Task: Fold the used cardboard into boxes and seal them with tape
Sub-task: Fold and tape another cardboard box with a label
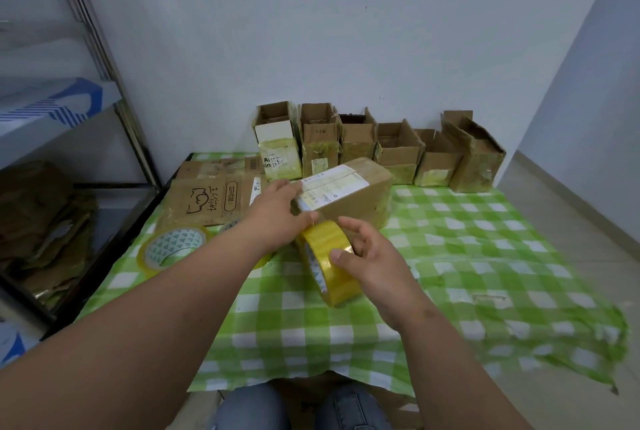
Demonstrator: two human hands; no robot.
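Observation:
A closed brown cardboard box (360,199) with a white shipping label lies on the green checked cloth (485,256) at the table's middle. My left hand (277,211) rests on its near left corner, fingers extended along the label edge. Just in front of the box my right hand (370,256) grips a roll of yellow tape (329,266), thumb pressed on the roll's outer band. The roll stands on edge, close to the box's front face. Whether a strip runs from roll to box I cannot tell.
Several open folded boxes (398,149) line the wall at the back. Flat cardboard sheets (211,201) lie at the left, with a second tape roll (169,246) in front of them. A metal shelf (69,110) with stacked cardboard stands left.

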